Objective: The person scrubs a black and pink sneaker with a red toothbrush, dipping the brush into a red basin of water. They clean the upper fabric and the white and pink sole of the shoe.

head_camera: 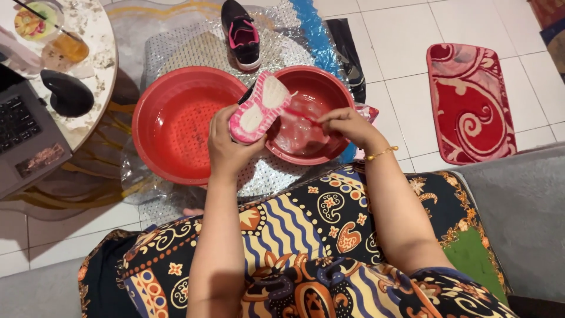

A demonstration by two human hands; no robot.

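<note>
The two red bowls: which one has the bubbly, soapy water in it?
The smaller red bowl, on the right under the right hand, holds foamy white water. The bigger red bowl on the left shows only clear water over its dotted bottom.

Red basins (176, 118), a pink-and-white shoe sole (259, 109) (batik-patterned skirt (306, 235) below).

My arms are bare, no sleeves reaching the forearms. A thin gold bead bracelet (381, 153) circles my right wrist, centre-right of the frame. Across the bottom spreads my batik dress (306, 235): black, with orange, blue-striped, yellow and green motifs.
</note>
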